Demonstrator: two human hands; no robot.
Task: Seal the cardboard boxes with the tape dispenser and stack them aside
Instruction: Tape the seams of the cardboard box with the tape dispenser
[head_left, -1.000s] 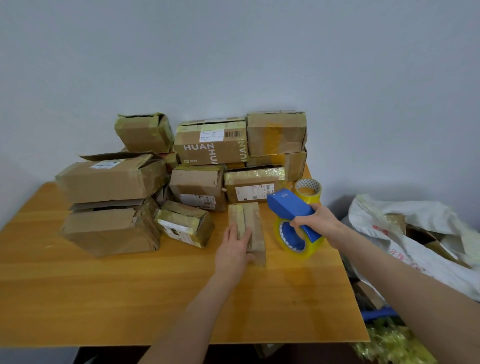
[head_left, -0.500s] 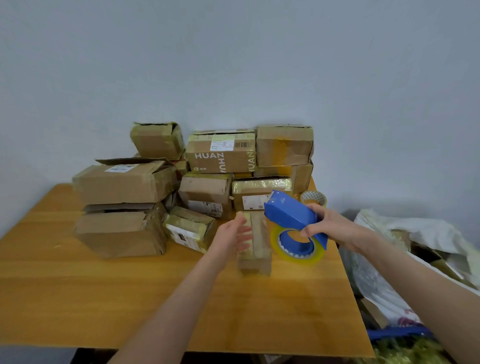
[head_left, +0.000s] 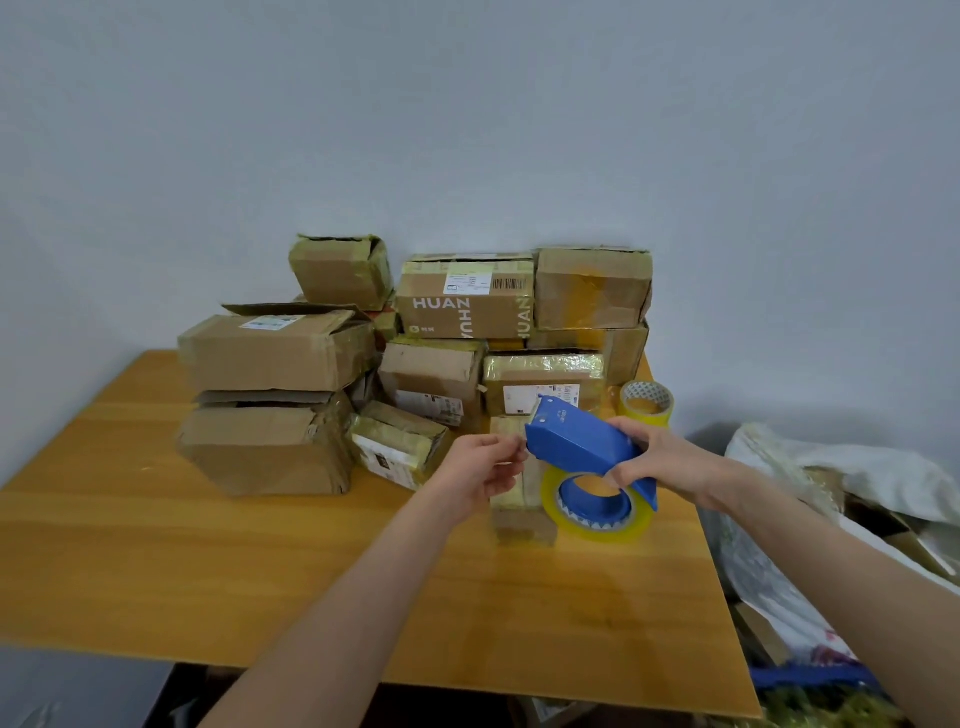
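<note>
Now gripping the blue tape dispenser (head_left: 582, 441) in the right hand (head_left: 660, 460), with fingers wrapped over its rear and thumb underneath, and holding it tilted, nose up, just above the narrow taped box (head_left: 519, 525). Carrying a yellowish tape roll (head_left: 597, 512) on the dispenser's blue hub, hanging at the right side of that box and overlapping its near end. Holding the left hand (head_left: 480, 467) at the dispenser's front tip, over the left side of the box, with fingers curled and thumb and forefinger close together; not showing clearly whether anything is being pinched there. Lying lengthwise on the wooden table (head_left: 208, 561), that narrow box, near the right edge. Standing behind and to the left of the box, a pile of taped cardboard boxes (head_left: 467, 312) against the wall. Sitting behind the box to its right, a spare tape roll (head_left: 647, 402). Slumping further right of the box, past the table edge, a white sack (head_left: 831, 467).
</note>
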